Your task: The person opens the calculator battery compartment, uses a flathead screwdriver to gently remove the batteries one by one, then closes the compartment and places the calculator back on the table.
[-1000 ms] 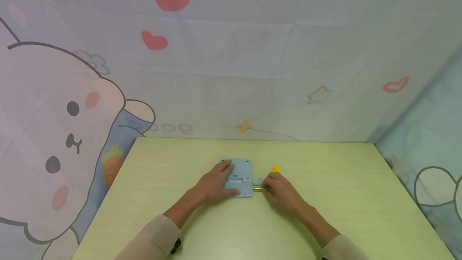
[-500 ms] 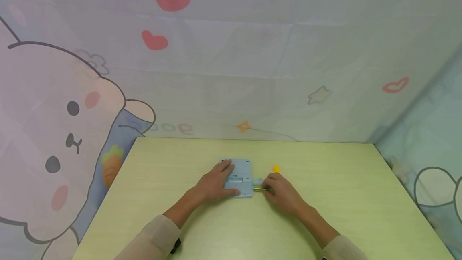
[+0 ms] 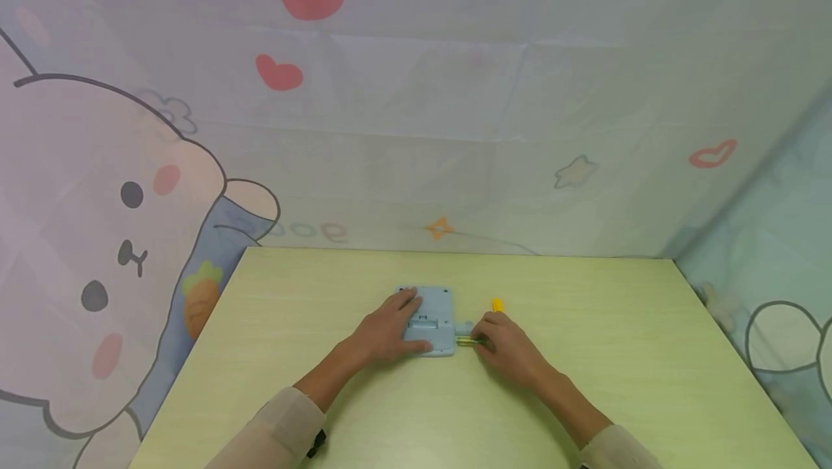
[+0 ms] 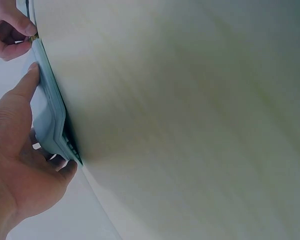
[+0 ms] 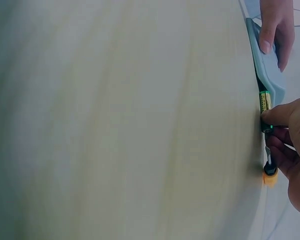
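A pale-blue calculator (image 3: 439,303) lies face down on the table, its back with a recessed slot facing up. My left hand (image 3: 386,328) rests over its left side, fingers and thumb spread across the back and the edge. In the left wrist view the thumb lies along the calculator (image 4: 49,107). Just off the right edge, my right hand (image 3: 508,346) pinches a green and gold battery (image 5: 265,101) between thumb and fingers, low over the table. A small pale-blue piece (image 3: 463,328), like a battery cover, lies beside the battery, partly hidden by that hand.
Behind the right hand lies a screwdriver with a yellow-orange handle (image 3: 497,305), its shaft partly hidden by the fingers. The pale wooden table (image 3: 416,411) ends at a back edge against a printed cloth (image 3: 416,165), which also hangs at both sides.
Both hands and the calculator stay in place. The battery shows a different side of its label, turned slightly in the right fingers.
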Demonstrator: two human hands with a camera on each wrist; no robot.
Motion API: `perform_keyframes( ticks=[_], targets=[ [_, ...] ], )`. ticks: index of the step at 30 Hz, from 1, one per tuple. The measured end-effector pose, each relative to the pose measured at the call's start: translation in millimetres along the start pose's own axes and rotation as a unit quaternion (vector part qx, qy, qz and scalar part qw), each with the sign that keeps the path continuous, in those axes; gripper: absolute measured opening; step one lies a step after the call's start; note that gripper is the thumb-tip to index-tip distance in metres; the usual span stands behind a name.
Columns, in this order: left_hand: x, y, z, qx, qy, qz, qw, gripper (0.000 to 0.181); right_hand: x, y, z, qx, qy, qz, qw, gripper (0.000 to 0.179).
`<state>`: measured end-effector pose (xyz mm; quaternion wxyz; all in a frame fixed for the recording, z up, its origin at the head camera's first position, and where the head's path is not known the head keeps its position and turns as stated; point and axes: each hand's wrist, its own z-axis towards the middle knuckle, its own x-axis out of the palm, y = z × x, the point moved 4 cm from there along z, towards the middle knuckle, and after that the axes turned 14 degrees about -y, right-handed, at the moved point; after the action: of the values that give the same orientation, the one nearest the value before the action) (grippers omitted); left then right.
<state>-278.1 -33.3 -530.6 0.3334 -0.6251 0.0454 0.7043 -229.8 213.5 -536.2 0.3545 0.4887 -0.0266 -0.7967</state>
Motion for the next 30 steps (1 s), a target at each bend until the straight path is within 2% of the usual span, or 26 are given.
perform_keyframes(
  ticks=[16,24,30],
  targets=[
    [0.8,1.1,-0.2,0.005,0.006,0.005,1.0,0.097,0,1,1.7,0.01,-0.004,0.001,0.9999,0.017],
    [0.8,1.3,0.0,0.006,0.006,0.006,0.9999,0.096,-7,3,7.2,-0.006,-0.025,-0.006,0.9997,0.018],
    [0.3,0.5,0.0,0.004,0.005,0.006,1.0,0.096,-10,4,7.7,-0.004,-0.019,0.004,0.9998,0.016]
  ],
)
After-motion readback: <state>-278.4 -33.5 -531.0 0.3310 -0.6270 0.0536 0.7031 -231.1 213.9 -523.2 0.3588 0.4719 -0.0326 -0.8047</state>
